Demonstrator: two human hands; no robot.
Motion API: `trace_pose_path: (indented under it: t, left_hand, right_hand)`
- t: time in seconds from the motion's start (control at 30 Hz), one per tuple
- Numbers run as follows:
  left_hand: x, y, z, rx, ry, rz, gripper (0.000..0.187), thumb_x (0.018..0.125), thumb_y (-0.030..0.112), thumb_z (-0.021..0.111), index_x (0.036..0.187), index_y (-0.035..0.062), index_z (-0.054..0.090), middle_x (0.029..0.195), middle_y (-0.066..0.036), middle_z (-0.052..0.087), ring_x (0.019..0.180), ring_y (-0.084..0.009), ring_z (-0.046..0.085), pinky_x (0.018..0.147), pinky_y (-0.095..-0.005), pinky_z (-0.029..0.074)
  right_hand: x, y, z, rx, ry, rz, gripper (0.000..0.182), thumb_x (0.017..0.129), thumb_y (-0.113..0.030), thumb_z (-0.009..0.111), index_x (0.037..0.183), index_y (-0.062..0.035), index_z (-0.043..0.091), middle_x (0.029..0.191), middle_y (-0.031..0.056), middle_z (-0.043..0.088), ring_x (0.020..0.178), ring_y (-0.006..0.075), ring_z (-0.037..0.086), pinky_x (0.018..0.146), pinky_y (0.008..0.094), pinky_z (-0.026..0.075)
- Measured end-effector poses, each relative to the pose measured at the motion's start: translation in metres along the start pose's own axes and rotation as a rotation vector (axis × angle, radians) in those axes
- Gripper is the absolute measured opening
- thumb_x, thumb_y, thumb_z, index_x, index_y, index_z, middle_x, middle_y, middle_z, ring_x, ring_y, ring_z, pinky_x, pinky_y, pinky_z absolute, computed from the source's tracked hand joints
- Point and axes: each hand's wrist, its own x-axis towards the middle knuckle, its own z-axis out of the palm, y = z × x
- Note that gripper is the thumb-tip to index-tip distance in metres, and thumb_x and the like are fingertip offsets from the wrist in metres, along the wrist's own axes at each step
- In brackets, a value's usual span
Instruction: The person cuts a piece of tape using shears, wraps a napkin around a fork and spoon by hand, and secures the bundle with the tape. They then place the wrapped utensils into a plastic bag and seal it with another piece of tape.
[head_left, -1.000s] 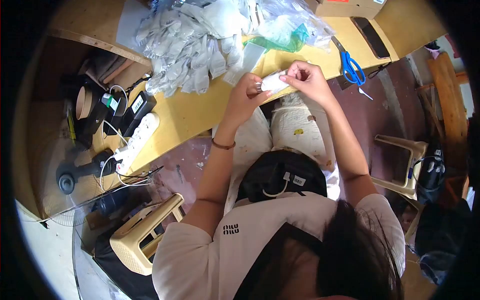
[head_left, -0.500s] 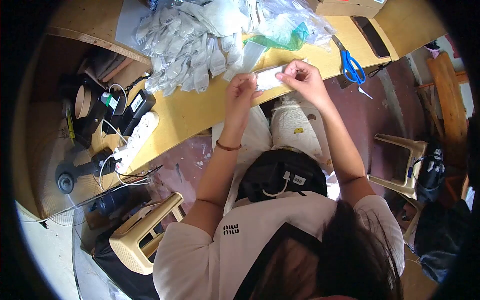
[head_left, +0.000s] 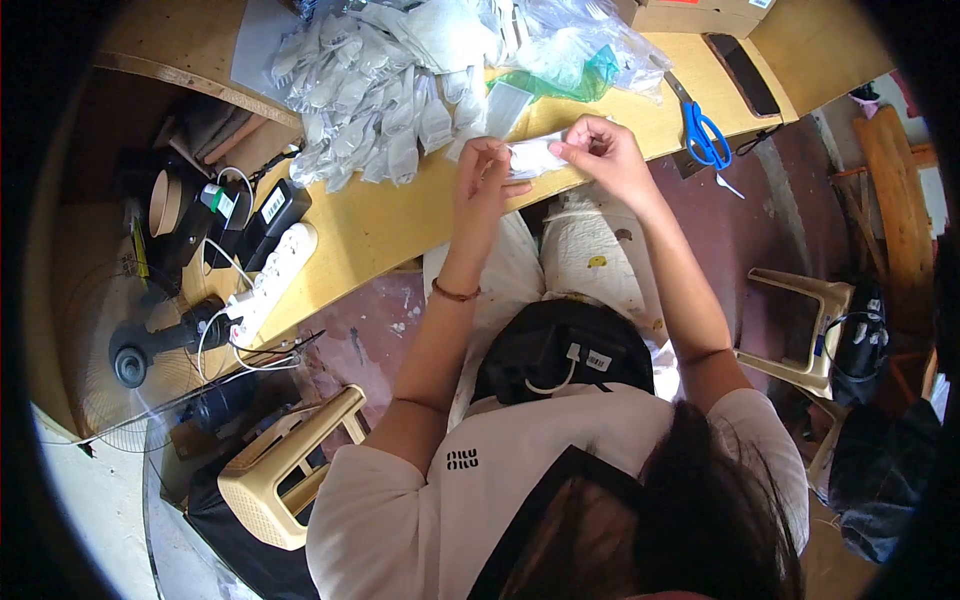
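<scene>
A small clear plastic packet with something white inside is stretched between my two hands over the table's front edge. My left hand pinches its left end, while my right hand grips the right end between thumb and fingers. Just beyond my hands lies a big heap of clear-wrapped white plastic cutlery. A flat clear packet rests at the heap's right side, near a green plastic bag.
Blue-handled scissors and a dark phone lie on the table at the right. At the left are a white power strip and a fan. Plastic stools stand on the floor.
My left hand's fingers have shifted slightly on the packet, and the packet's angle and folds look a little different. My right hand has moved slightly left.
</scene>
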Motion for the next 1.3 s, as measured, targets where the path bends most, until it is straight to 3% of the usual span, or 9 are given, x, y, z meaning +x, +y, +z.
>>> trace_pose_path:
  t: [0.2, 0.37, 0.5, 0.67, 0.77, 0.87, 1.0, 1.2, 1.3]
  left_hand:
    - [0.009, 0.003, -0.013, 0.277, -0.091, 0.205, 0.012, 0.091, 0.012, 0.057, 0.1, 0.0039, 0.055, 0.106, -0.006, 0.06, 0.084, -0.0079, 0.058, 0.072, -0.022, 0.053]
    - [0.01, 0.001, -0.02, 0.199, -0.152, 0.126, 0.024, 0.082, 0.002, 0.066, 0.104, 0.0015, 0.056, 0.099, -0.006, 0.063, 0.083, -0.0102, 0.061, 0.076, -0.0218, 0.051]
    - [0.007, 0.003, -0.025, 0.209, -0.259, -0.039, 0.033, 0.076, -0.001, 0.071, 0.106, 0.0003, 0.057, 0.097, -0.007, 0.064, 0.087, -0.0117, 0.063, 0.078, -0.0231, 0.051]
    - [0.006, 0.005, -0.02, 0.322, -0.356, -0.014, 0.031, 0.078, -0.001, 0.07, 0.107, 0.0002, 0.058, 0.099, -0.007, 0.062, 0.089, -0.0119, 0.062, 0.078, -0.0235, 0.051]
    - [0.009, 0.001, -0.014, 0.427, -0.349, 0.131, 0.02, 0.078, 0.0, 0.07, 0.096, -0.002, 0.062, 0.095, -0.006, 0.062, 0.086, -0.0113, 0.061, 0.076, -0.0235, 0.052]
    - [0.014, 0.003, -0.009, 0.544, -0.347, 0.281, 0.011, 0.077, 0.001, 0.07, 0.086, -0.0025, 0.065, 0.094, -0.006, 0.063, 0.083, -0.0123, 0.061, 0.074, -0.0246, 0.052]
    - [0.018, 0.017, -0.003, 0.693, -0.419, 0.542, 0.007, 0.076, 0.002, 0.07, 0.082, 0.0002, 0.067, 0.093, -0.007, 0.063, 0.081, -0.0153, 0.062, 0.071, -0.0266, 0.051]
    - [0.022, 0.038, 0.011, 0.617, -0.594, 0.681, 0.007, 0.076, 0.004, 0.069, 0.082, 0.0029, 0.068, 0.083, -0.006, 0.065, 0.076, -0.0163, 0.063, 0.069, -0.0275, 0.05]
    - [0.025, 0.045, 0.012, 0.628, -0.643, 0.6, 0.007, 0.076, 0.005, 0.07, 0.082, 0.0033, 0.068, 0.078, -0.005, 0.065, 0.074, -0.0165, 0.062, 0.067, -0.0283, 0.049]
  right_hand:
    - [0.003, -0.001, -0.004, 0.081, -0.034, -0.039, 0.02, 0.08, -0.013, 0.073, 0.072, -0.0064, 0.055, 0.063, -0.0094, 0.046, 0.058, 0.0, 0.038, 0.052, 0.0175, 0.031]
    - [0.004, -0.011, -0.006, 0.123, -0.066, -0.041, 0.022, 0.08, -0.014, 0.073, 0.07, -0.0074, 0.054, 0.064, -0.009, 0.047, 0.059, -0.0004, 0.04, 0.053, 0.0178, 0.032]
    - [0.007, -0.038, -0.008, -0.043, -0.163, -0.025, 0.023, 0.08, -0.01, 0.071, 0.068, -0.0063, 0.051, 0.065, -0.0078, 0.048, 0.06, 0.0002, 0.041, 0.053, 0.0187, 0.033]
    - [0.02, -0.067, -0.012, -0.337, -0.309, -0.149, 0.024, 0.078, -0.011, 0.071, 0.067, -0.0026, 0.052, 0.06, -0.0041, 0.049, 0.056, 0.002, 0.042, 0.05, 0.0209, 0.034]
    - [0.02, -0.09, -0.014, -0.511, -0.314, -0.199, 0.019, 0.071, -0.014, 0.071, 0.07, -0.002, 0.057, 0.058, 0.0092, 0.055, 0.053, 0.0197, 0.054, 0.052, 0.0309, 0.043]
    - [0.014, -0.096, -0.017, -0.598, -0.314, -0.2, 0.019, 0.071, -0.015, 0.07, 0.07, -0.002, 0.057, 0.06, 0.0104, 0.058, 0.055, 0.0224, 0.057, 0.054, 0.0326, 0.044]
    - [0.002, -0.103, -0.025, -0.634, -0.206, -0.264, 0.019, 0.072, -0.008, 0.071, 0.068, 0.0, 0.054, 0.06, 0.0068, 0.055, 0.055, 0.0169, 0.052, 0.055, 0.0281, 0.043]
    - [-0.009, -0.114, -0.041, -0.426, -0.164, -0.21, 0.02, 0.077, -0.01, 0.07, 0.068, 0.0001, 0.056, 0.061, 0.0017, 0.054, 0.059, 0.0072, 0.049, 0.058, 0.0245, 0.043]
    - [-0.01, -0.109, -0.047, -0.353, -0.169, -0.134, 0.021, 0.077, -0.01, 0.071, 0.068, 0.0, 0.054, 0.062, 0.0005, 0.054, 0.059, 0.0066, 0.048, 0.058, 0.0238, 0.043]
